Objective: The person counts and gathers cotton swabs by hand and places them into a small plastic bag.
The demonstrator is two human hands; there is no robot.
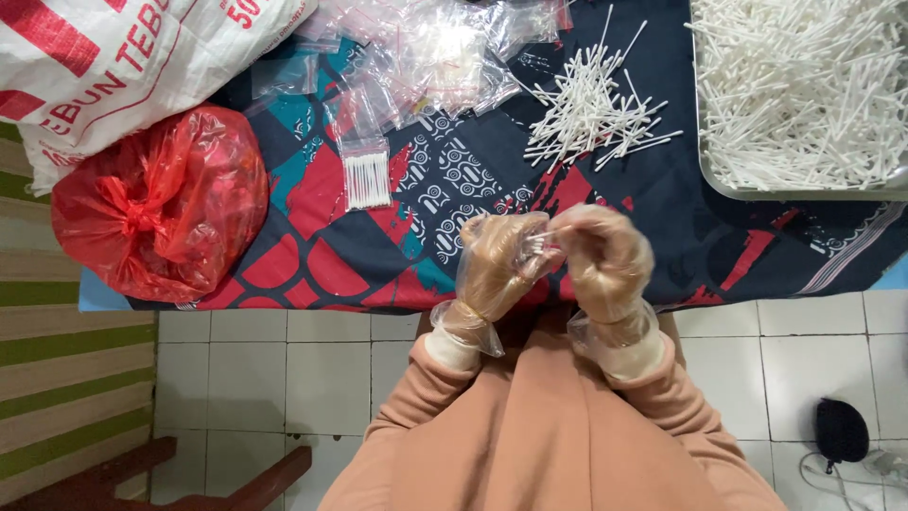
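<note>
Both gloved hands are pinched round a small bunch of cotton swabs [535, 244], left hand [497, 268] and right hand [605, 260] touching. That's just below the loose swab pile [591, 109], with a filled little bag [367, 178] left of it.

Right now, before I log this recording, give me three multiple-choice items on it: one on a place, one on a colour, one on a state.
1. Where does the grey metal tray of white cotton swabs sit?
A. top right
B. bottom left
C. centre

2. What colour is the knotted plastic bag on the left?
A. blue
B. red
C. black

3. What covers both hands?
A. nothing
B. thick wool mittens
C. clear plastic gloves

Answers:
1. A, the tray fills the upper right corner of the patterned cloth.
2. B, its crinkled film is bright red.
3. C, the left hand and right hand show through wrinkled transparent film, pinching a small bunch of cotton swabs.
</note>
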